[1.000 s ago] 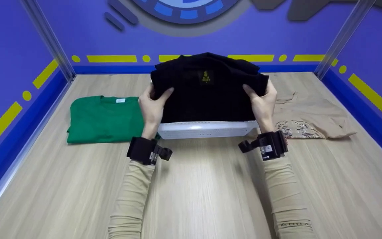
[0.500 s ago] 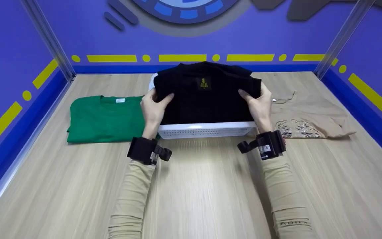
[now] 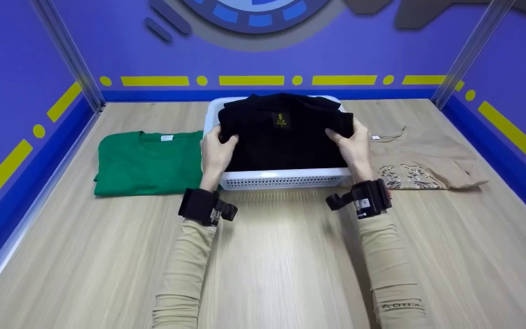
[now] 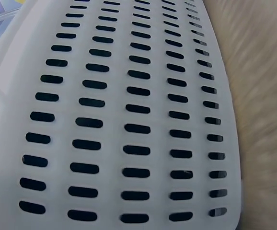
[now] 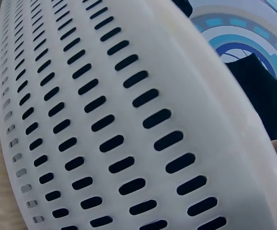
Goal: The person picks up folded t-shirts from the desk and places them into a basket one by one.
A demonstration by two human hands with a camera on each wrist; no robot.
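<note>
The black shirt (image 3: pixel 281 151) is folded and located at the white basket (image 3: pixel 286 179), with its lower portion behind the near rim and its collar end raised toward the far rim. Contact between shirt and basket floor cannot be determined. A dark label (image 3: pixel 281 120) with yellow print is positioned inside the collar.

The left hand (image 3: pixel 216 154) grips the shirt's left side: thumb on the near face, fingers behind the cloth. The right hand (image 3: pixel 356 147) grips the opposite side in the same manner. On both hands, the gap between thumb and fingers is narrow and occupied by fabric; the fingertips behind the cloth are hidden.

The head view presents both grips and the shirt's full width. The left wrist view shows the basket wall at close range, with rows of elongated slots and dark material behind many of them. The right wrist view shows the same slot pattern, plus a dark corner of cloth above the rim and a small part of the hand at the frame edge.

A folded green shirt (image 3: pixel 149 164) lies on the worktop (image 3: pixel 272 265) left of the basket. A beige shirt (image 3: pixel 441 160) with an ornate patterned panel lies to the right.
</note>
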